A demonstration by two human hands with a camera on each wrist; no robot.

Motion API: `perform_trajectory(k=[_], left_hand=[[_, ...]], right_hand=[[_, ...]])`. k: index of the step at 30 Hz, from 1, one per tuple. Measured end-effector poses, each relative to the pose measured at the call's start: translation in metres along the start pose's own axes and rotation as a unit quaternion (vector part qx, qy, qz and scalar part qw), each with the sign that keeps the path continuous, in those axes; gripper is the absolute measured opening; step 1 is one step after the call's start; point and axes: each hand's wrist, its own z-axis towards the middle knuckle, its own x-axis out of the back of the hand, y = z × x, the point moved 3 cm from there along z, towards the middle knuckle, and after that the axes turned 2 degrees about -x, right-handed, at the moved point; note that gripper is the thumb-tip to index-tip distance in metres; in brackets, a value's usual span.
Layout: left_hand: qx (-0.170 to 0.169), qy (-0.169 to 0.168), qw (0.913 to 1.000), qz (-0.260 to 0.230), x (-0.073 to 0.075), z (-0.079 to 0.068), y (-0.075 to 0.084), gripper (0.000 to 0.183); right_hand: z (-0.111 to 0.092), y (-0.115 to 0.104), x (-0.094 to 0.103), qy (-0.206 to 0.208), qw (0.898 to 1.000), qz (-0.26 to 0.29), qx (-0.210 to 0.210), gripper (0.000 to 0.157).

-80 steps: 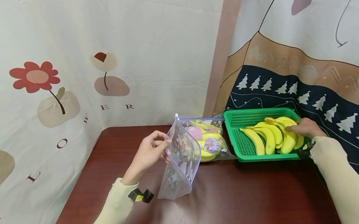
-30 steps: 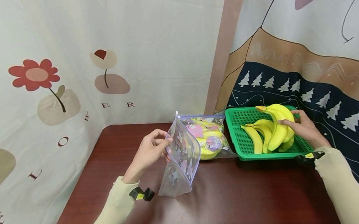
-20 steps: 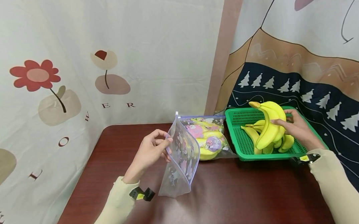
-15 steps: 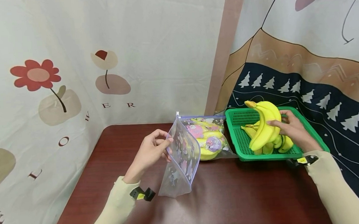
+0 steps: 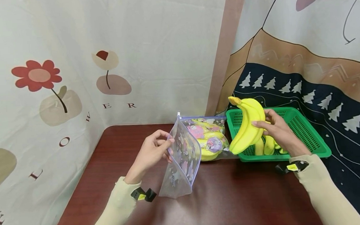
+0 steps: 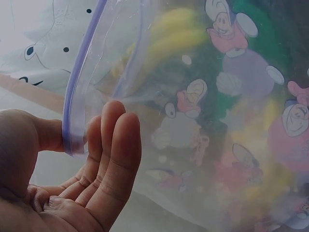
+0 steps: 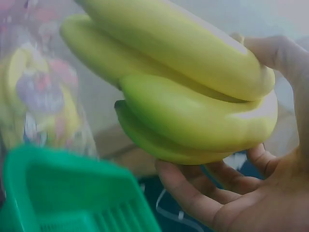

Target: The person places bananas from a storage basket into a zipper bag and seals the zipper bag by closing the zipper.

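Observation:
My left hand (image 5: 153,154) pinches the purple-edged mouth of a clear printed zip bag (image 5: 181,173), which stands with its mouth spread. In the left wrist view, thumb and fingers meet at the purple zip strip (image 6: 72,111). My right hand (image 5: 278,131) grips a bunch of bananas (image 5: 250,123) by its side, thumb on one face and fingers around the back. The bunch is raised over the left end of a green basket (image 5: 314,143), stem end up. From the right wrist, several bananas of the bunch (image 7: 183,63) show, with greenish tips.
A second printed zip bag (image 5: 211,144) with bananas inside lies behind the spread one, against the basket's left side. More bananas (image 5: 269,145) lie in the basket, partly hidden by the held bunch. A brown table (image 5: 232,197) lies under everything, with a printed curtain (image 5: 165,59) behind.
My right hand has taken hold of a banana bunch in the basket, lifted it and carried it left towards the spread bag. The left hand and its bag have stayed nearly still.

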Motion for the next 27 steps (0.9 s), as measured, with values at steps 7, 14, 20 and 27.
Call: perform_trajectory(k=[7,14,20,27], left_hand=[[0.003,-0.001,1.0,-0.001,-0.003,0.0,0.001,0.019],[0.001,0.0,1.0,-0.002,-0.006,-0.001,0.003,0.017],[-0.002,-0.006,1.0,-0.006,-0.01,-0.001,0.004,0.017],[-0.001,-0.009,1.0,0.003,-0.014,-0.001,0.005,0.018]], right_hand=[[-0.011,-0.034,-0.026,-0.009,0.998,0.044,0.036,0.033],[-0.026,-0.066,-0.053,-0.048,0.99,0.109,0.071,0.048],[-0.035,-0.085,-0.079,-0.075,0.99,0.091,0.08,0.07],[-0.036,-0.084,-0.102,-0.084,0.993,0.054,0.059,0.071]])
